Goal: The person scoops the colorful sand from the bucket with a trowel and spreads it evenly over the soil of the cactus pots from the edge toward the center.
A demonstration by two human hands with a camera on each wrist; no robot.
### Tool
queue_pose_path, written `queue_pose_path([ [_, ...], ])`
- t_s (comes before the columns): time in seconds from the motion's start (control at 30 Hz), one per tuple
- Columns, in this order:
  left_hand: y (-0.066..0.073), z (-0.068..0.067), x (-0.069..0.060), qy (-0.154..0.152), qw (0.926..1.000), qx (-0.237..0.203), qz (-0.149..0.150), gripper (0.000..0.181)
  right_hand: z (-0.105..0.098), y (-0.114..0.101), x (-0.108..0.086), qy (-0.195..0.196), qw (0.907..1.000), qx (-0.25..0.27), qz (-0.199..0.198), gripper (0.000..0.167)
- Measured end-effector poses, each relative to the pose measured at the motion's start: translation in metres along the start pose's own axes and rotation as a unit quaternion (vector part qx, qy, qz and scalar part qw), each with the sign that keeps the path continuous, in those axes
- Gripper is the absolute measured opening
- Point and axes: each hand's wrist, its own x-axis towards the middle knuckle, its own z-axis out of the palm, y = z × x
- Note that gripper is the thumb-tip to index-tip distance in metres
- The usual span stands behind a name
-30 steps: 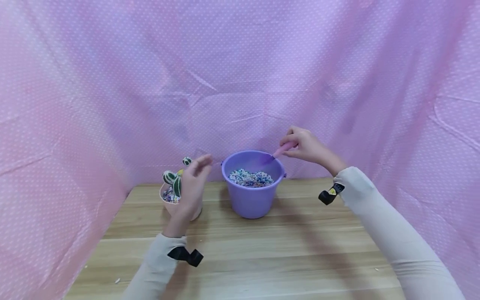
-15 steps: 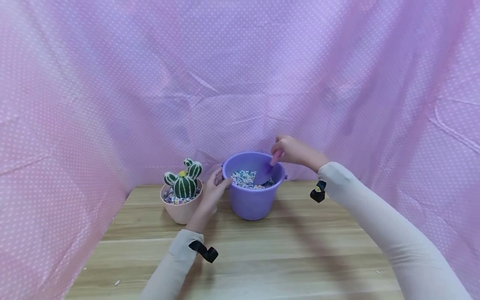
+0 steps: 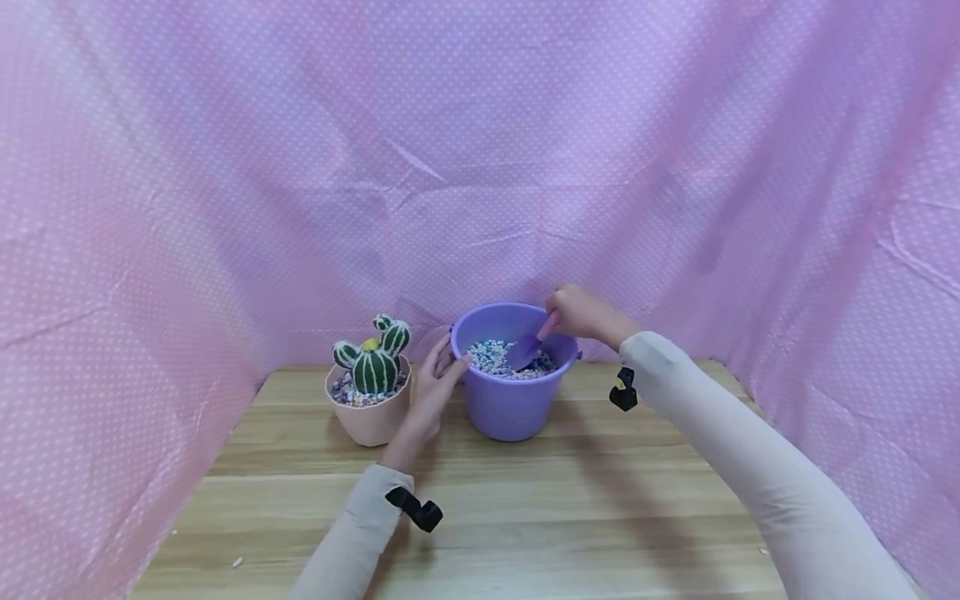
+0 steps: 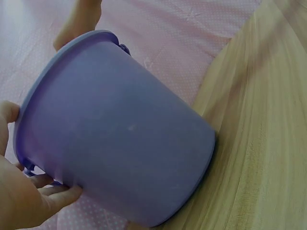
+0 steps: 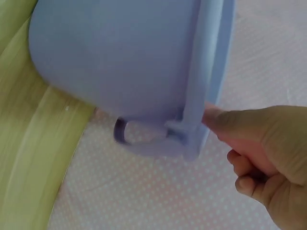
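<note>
A purple bucket (image 3: 512,412) stands on the wooden table, partly filled with small multicoloured pebbles (image 3: 489,356). My left hand (image 3: 433,390) grips its left side, thumb at the rim and fingers along the outer wall near the handle joint, as the left wrist view of the bucket (image 4: 120,129) confirms. From the far right side, my right hand (image 3: 587,313) holds a toy shovel (image 3: 524,353) by its pink handle. The shovel's purple blade is tilted down into the pebbles, its tip partly buried. In the right wrist view the rim hides the blade, while the pink handle (image 5: 249,149) shows within the fist.
Left of the bucket, beside my left wrist, is a pale pink pot (image 3: 371,423) holding a plush green cactus (image 3: 376,372) among coloured pebbles. A small white bit (image 3: 237,562) lies near the table's front left. Pink dotted cloth (image 3: 480,167) hangs behind and along both sides.
My left hand has moved right from in front of the cactus pot to the bucket's rim. My right hand has come down and left, taking the shovel blade into the pebbles.
</note>
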Motion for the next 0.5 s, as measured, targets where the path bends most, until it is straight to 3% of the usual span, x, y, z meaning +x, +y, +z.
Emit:
queue_pose_path([
  [0.37, -0.004, -0.001, 0.003, 0.004, 0.9999, -0.016, -0.004, 0.067, 0.017, 0.015, -0.009, 0.011, 0.9979, 0.061, 0.021, 0.011],
  [0.5, -0.005, -0.001, 0.004, -0.002, 0.9999, -0.008, -0.007, 0.068, 0.028, 0.019, -0.012, 0.029, 0.9958, 0.087, 0.008, 0.011],
])
